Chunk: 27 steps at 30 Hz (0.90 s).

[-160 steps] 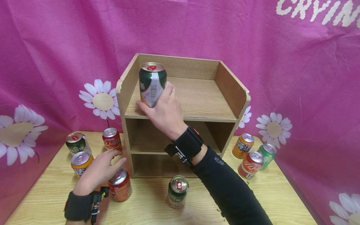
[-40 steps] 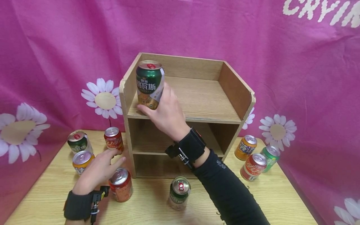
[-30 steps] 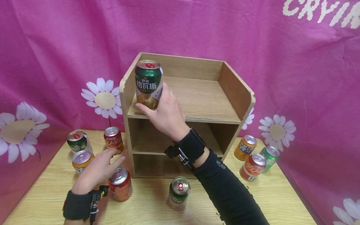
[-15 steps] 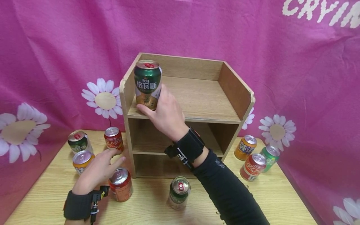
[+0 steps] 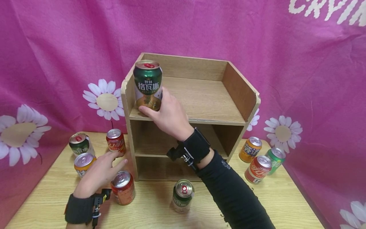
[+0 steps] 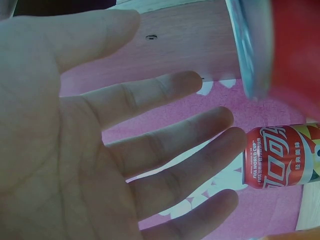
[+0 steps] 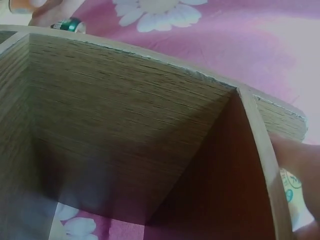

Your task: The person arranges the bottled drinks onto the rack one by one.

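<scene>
My right hand (image 5: 171, 116) grips a green, white and gold drink can (image 5: 147, 84) upright at the left front of the wooden shelf unit's top (image 5: 206, 98). The can's front lettering faces me, and part of its right side is hidden by the fingers. In the right wrist view the thumb side and a sliver of can (image 7: 295, 192) show past the shelf edge. My left hand (image 5: 98, 175) hovers with straight, spread fingers over the left of the table. It is between a red cola can (image 5: 123, 188) and an orange soda can (image 5: 84, 163), holding nothing.
Behind the left hand stand another green can (image 5: 81, 144) and a red cola can (image 5: 115, 141). A green can (image 5: 182, 197) stands in front of the unit. On the right are orange (image 5: 250, 149), red (image 5: 258, 169) and light green (image 5: 276, 159) cans. A pink cloth (image 5: 183, 28) hangs behind.
Over the last seconds the held can has turned in my right hand, bringing its front lettering round to face me. It has also shifted slightly left. The left hand stays put.
</scene>
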{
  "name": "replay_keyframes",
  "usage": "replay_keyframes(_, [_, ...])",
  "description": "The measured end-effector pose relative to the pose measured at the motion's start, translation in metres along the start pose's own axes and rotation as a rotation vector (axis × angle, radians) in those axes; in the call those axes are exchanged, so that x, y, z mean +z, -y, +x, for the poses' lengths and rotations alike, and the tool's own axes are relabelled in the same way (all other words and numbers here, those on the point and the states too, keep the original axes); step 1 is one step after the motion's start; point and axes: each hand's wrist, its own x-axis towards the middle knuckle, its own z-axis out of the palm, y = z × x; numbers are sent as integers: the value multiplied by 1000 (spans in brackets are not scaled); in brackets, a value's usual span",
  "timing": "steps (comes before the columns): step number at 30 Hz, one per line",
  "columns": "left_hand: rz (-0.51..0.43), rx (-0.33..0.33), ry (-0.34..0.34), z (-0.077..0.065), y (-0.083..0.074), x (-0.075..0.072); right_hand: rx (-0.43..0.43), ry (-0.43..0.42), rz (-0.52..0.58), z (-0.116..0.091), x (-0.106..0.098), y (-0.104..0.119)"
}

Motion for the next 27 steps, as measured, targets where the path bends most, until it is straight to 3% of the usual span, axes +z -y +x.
replay_keyframes(17, [9,10,-21,0,-2,0,154,-46,-96,0,3,8])
replay_keyframes(21, [7,5,-12,0,-3,0,139,-44,-104,-1,2,8])
replay_keyframes(27, [0,-2,-2,0,-1,0,59,29,-27,-5,-10,1])
